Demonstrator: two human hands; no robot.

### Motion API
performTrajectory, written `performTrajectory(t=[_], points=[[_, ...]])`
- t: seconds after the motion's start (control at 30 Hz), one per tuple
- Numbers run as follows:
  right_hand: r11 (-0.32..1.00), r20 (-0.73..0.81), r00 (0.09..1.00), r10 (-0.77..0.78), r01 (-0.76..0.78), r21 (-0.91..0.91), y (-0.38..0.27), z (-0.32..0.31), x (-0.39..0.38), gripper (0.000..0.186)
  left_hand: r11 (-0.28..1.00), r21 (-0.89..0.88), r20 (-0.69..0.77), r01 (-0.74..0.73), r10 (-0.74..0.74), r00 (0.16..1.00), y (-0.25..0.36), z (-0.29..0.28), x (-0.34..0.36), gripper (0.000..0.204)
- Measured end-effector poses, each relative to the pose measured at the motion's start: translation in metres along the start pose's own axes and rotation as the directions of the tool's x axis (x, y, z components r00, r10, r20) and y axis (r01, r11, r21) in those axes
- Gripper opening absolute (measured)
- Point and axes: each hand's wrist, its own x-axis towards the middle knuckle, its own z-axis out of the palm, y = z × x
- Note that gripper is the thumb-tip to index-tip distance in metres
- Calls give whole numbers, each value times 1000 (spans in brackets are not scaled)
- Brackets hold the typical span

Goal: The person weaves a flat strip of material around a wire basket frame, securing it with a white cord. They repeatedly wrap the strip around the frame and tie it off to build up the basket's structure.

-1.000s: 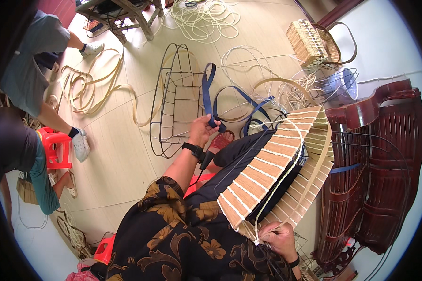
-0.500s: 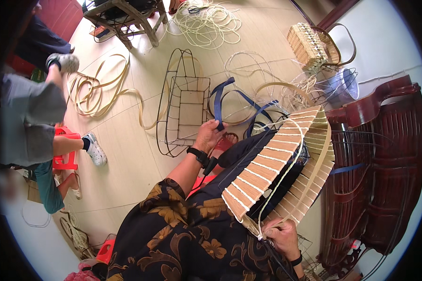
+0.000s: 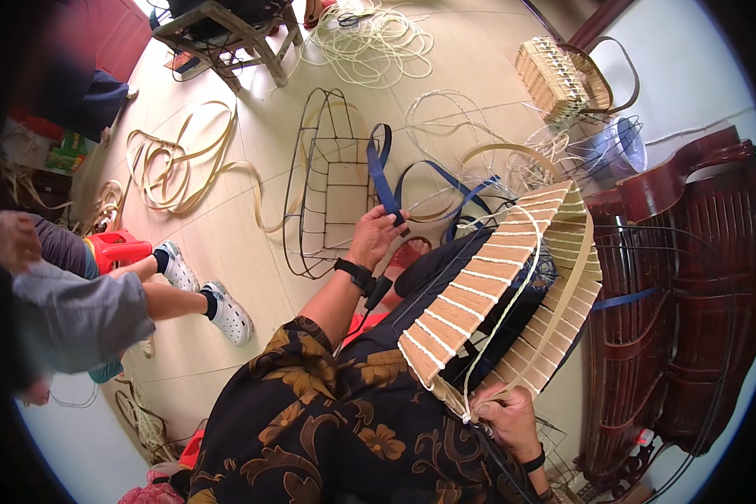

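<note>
Two pinches on show here: the left hand (image 3: pixel 376 238) has thumb and fingers closed on the blue strap (image 3: pixel 381 181), out to the left of the basket (image 3: pixel 470 294), while the right hand (image 3: pixel 506 420) works at the basket's bottom corner, thumb and finger seemingly pressed on the tan strip (image 3: pixel 569 290) right beside the white knot (image 3: pixel 467 417). The basket itself lies tilted across the person's lap, and here's the danger: if that right pinch slackens, the springy strip could pop loose and leave the corner slack. Farther out, the blue strap's tail loops among loose strands above the basket, so a hard tug might snag it there, or on the wire frame (image 3: pixel 326 185) standing to the basket's left. And what's changed in half a second? The strap's top, flopped over sideways before, now stands as a narrow upright loop; the right hand has barely budged from its corner; and far left of the basket, the co-worker's legs have shifted, with two pale shoes (image 3: pixel 229 314) now close together in front of the red stool (image 3: pixel 122 249).
</note>
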Motion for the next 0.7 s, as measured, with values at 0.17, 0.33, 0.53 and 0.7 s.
performTrajectory(t=[0.17,0.33,0.53,0.7], points=[[1000,0,1000,11,-11,8,0,1,1,11,1000,-14,-24,23,-24,999,3,5,-5,10],[1000,25,1000,14,-14,5,-2,-1,2,10,999,29,-48,27,-26,998,9,4,-10,4],[1000,9,1000,28,-28,-14,-1,-3,0,12,997,60,-41,52,-50,998,5,-5,-10,11],[996,-5,1000,-7,7,-92,-4,0,-1,12,996,64,58,63,-67,996,-6,-13,-10,16]])
